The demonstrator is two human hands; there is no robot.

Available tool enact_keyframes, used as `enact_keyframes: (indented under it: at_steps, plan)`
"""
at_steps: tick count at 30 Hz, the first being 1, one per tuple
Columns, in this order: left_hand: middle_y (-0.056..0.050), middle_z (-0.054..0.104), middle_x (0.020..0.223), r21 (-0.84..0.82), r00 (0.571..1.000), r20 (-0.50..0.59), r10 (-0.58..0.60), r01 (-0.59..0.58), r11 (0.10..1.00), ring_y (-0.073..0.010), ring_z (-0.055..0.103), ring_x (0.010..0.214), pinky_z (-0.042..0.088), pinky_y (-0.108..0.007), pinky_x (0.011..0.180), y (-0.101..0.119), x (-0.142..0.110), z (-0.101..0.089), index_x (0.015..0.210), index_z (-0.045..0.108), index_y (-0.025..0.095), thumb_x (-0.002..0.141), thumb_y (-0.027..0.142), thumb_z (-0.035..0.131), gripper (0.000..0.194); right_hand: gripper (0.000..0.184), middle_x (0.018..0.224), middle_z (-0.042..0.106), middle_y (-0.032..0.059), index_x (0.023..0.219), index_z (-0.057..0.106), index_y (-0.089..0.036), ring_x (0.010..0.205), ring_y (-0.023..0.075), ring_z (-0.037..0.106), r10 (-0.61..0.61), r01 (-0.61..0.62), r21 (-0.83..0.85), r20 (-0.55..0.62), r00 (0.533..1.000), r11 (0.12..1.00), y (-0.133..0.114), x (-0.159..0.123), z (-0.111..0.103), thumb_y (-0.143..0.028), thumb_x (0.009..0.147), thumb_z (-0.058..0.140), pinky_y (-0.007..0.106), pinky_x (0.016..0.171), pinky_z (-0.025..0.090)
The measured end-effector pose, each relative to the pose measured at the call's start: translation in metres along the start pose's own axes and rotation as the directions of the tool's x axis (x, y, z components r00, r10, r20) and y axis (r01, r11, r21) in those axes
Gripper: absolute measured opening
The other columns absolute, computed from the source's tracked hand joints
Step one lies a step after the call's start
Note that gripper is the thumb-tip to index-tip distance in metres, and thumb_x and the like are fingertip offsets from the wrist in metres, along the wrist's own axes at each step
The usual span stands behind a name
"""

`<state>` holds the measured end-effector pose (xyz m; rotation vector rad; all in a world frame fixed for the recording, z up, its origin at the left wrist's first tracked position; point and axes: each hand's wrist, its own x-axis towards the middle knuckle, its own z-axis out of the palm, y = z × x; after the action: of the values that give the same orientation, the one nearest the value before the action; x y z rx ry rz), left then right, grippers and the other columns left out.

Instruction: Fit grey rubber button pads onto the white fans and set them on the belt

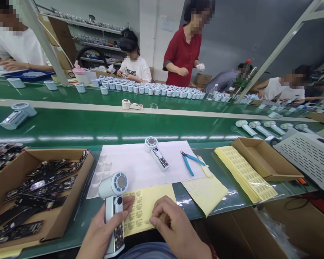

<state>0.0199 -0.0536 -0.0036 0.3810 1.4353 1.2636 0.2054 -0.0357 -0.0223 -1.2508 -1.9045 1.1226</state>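
Note:
A light blue handheld fan (113, 212) stands upright in my left hand (102, 226), its round head on top and circuit parts showing in the open lower handle. My right hand (172, 223) is closed in a pinch over the right side of a yellow label sheet (143, 208); whatever its fingertips hold, if anything, is hidden. Small printed labels cover the sheet's left part. Beyond, on white paper (132, 162), lies a second handheld fan (157, 153). Blue-handled side cutters (191, 160) rest to its right. Another yellow sheet (207, 194) sits below the cutters.
At left is a cardboard box (51, 223) of black circuit boards (40, 183). A label stack (245, 172), cardboard tray (267, 158) and perforated metal case (307, 154) are at right. A green conveyor belt (97, 124) carries several fans. Co-workers sit and stand beyond many blue cups (151, 90).

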Motion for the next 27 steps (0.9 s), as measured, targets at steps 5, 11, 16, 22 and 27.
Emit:
enact_keyframes:
  at_steps: [5,11,16,22,27]
  plan:
    - [-0.013,0.077,0.098,-0.087,0.997,-0.02,-0.068,0.066,0.994,-0.0296,0.074,0.092,0.059,-0.035,0.08,0.012,-0.009,0.006,0.103,0.07,0.012,0.06,0.022,0.087,0.047,0.009,0.091,0.057,0.0008,0.083,0.056,-0.022,0.067,0.0121,0.051,0.026,-0.046,0.24,0.09,0.996,0.97,-0.03,0.006,-0.011,-0.028,0.089,0.059,0.021,0.052,0.04]
    - [-0.006,0.076,0.11,-0.236,0.995,-0.034,-0.091,0.08,0.968,-0.0247,0.068,0.106,0.057,-0.026,0.08,0.027,-0.002,0.007,0.116,0.069,0.019,0.069,0.041,0.083,0.054,0.008,0.092,0.055,0.0013,0.08,0.057,-0.022,0.088,0.0157,0.058,-0.08,0.026,0.321,0.156,0.984,0.947,-0.064,0.031,0.005,-0.016,0.083,0.062,0.019,0.053,0.038]
    - [-0.004,0.073,0.119,-0.292,0.991,-0.096,-0.09,0.059,0.955,-0.0235,0.061,0.12,0.052,-0.029,0.095,0.035,0.005,0.009,0.118,0.069,0.022,0.084,0.04,0.07,0.039,0.012,0.092,0.053,-0.0014,0.079,0.056,-0.021,0.078,0.0115,0.058,-0.115,0.08,0.225,0.149,0.982,0.971,-0.072,0.047,0.011,-0.013,0.085,0.063,0.021,0.057,0.041]
    - [-0.006,0.074,0.112,-0.327,0.99,-0.103,-0.094,0.055,0.943,-0.0255,0.066,0.11,0.057,-0.031,0.084,0.044,0.004,0.012,0.12,0.07,0.025,0.088,0.039,0.065,0.035,0.013,0.093,0.055,-0.0005,0.079,0.056,-0.02,0.08,0.0134,0.059,-0.111,0.094,0.13,0.138,0.984,0.987,-0.075,0.059,0.015,-0.012,0.086,0.062,0.024,0.063,0.045]
    - [-0.004,0.076,0.1,-0.338,0.994,-0.087,-0.069,0.035,0.94,-0.0235,0.07,0.098,0.058,-0.029,0.078,0.051,0.005,0.017,0.117,0.071,0.023,0.091,0.033,0.061,0.03,0.011,0.097,0.052,0.0022,0.081,0.053,-0.019,0.076,0.015,0.059,-0.166,0.165,0.02,0.119,0.979,0.986,-0.073,0.064,0.025,-0.011,0.087,0.057,0.032,0.07,0.05]
